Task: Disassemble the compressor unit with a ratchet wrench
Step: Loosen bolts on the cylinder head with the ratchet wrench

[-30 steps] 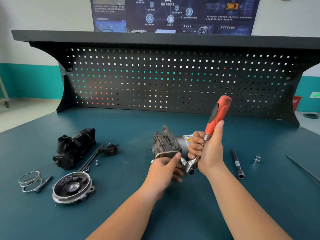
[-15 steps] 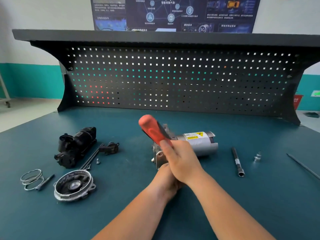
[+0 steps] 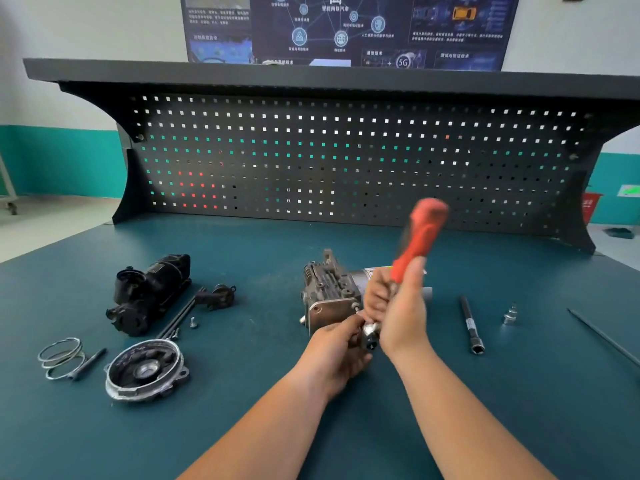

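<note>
The compressor unit (image 3: 330, 292), a grey finned metal block with a silver motor can behind it, lies in the middle of the blue bench. My right hand (image 3: 398, 310) grips the ratchet wrench (image 3: 420, 237) low on its red handle, which points up and to the right and is blurred. The wrench head (image 3: 369, 336) sits at the unit's near right corner. My left hand (image 3: 334, 351) holds the wrench head and socket against the unit with curled fingers.
Removed parts lie at the left: a black housing (image 3: 149, 292), a round end cover (image 3: 145, 370), wire rings (image 3: 60, 356), long bolts (image 3: 180, 315) and a small bracket (image 3: 218, 296). An extension bar (image 3: 471, 323), a small socket (image 3: 509, 315) and a thin rod (image 3: 604, 336) lie at the right.
The red handle swung from upper right over to the left, then back to the upper right. My left hand stayed at the wrench head.
</note>
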`<state>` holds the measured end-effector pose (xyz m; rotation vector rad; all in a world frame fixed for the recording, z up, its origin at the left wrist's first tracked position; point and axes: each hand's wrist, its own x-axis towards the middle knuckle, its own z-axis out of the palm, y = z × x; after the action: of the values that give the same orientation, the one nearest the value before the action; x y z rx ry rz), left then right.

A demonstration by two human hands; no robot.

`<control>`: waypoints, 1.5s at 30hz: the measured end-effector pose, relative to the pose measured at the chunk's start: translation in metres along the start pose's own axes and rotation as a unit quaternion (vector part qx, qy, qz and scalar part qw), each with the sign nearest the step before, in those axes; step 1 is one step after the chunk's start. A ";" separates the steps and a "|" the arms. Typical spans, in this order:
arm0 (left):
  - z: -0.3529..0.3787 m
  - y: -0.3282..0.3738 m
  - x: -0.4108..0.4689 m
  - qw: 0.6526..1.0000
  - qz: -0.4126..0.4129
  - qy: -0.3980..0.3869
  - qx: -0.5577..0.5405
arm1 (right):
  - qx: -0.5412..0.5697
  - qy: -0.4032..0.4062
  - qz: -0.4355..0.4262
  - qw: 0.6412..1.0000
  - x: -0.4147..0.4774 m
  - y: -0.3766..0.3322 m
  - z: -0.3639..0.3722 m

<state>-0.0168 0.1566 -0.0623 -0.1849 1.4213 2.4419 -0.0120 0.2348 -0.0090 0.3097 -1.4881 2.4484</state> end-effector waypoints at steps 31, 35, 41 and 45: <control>0.002 0.002 0.000 0.999 0.020 -0.010 -0.029 | 0.144 0.118 0.093 0.978 0.010 -0.008 -0.014; 0.003 0.002 -0.001 1.000 -0.001 -0.003 -0.023 | 0.274 0.210 0.116 0.931 0.010 -0.005 -0.030; 0.000 0.001 -0.001 1.000 0.012 -0.006 -0.013 | 0.022 -0.022 0.015 0.999 0.004 -0.003 0.000; -0.002 0.002 -0.001 1.000 0.023 -0.019 0.004 | -0.236 -0.118 -0.073 0.962 -0.004 0.008 0.015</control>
<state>-0.0169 0.1542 -0.0616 -0.1055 1.4337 2.4622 -0.0102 0.2176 -0.0105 0.5996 -2.0066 1.9176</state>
